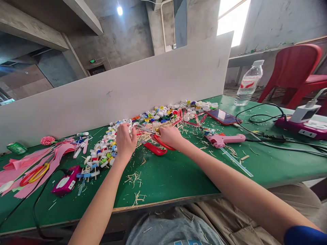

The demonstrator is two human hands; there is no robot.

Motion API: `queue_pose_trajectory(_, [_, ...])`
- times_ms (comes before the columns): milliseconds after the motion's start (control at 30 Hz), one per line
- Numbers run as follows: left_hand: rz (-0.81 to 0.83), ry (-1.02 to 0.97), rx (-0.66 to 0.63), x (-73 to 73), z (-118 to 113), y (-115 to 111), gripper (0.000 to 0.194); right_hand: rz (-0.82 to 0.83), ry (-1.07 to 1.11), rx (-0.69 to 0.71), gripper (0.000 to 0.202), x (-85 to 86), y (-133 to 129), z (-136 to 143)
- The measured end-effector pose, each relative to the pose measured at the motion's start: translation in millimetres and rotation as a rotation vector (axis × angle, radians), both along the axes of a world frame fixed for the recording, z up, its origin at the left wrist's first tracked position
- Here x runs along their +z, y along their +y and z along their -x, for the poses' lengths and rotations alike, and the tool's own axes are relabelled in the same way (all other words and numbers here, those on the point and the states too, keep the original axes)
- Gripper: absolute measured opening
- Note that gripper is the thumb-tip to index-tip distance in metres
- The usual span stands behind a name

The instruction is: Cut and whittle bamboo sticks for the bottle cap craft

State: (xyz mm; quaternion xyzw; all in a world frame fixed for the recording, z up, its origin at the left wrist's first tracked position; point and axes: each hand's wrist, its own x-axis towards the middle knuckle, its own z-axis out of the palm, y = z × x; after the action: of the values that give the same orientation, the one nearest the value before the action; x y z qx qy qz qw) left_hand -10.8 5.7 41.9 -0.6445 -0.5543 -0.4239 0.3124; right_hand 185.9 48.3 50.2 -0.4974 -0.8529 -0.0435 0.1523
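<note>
My right hand [170, 136] is closed around the red handle of a pair of scissors [146, 129]. Their blades point left, toward my left hand [125, 141]. That hand has its fingers curled away from me over the pile; what they hold, if anything, is hidden. Beneath the scissors lies a red-handled tool [155, 149], its kind unclear, with a short metal part pointing left. Cut thin wooden sticks [146, 136] are strewn around both hands. Plastic bottle caps [103, 146], many joined with small sticks, lie to the left; loose caps [163, 114] are heaped behind.
On the right are a pink glue gun [222, 139] with a clear glue stick, a phone [223, 116], a water bottle [249, 83] and a purple power strip [301, 128] with cables. Left lie pink paper strips [55, 156], other scissors [35, 173] and a purple socket block [66, 181]. A white board [114, 92] stands behind.
</note>
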Motion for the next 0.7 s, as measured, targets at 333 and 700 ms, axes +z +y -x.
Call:
queue_pose_trajectory(333, [0.283, 0.048, -0.06, -13.5, -15.1, 5.9, 0.025, 0.25, 0.254, 0.082, 0.068, 6.3, -5.6, -0.2])
queue_pose_trajectory(700, [0.468, 0.065, -0.183, -0.1, -2.0, 1.4, 0.02, 0.276, 0.346, 0.181, 0.064, 4.7, -5.2, 1.0])
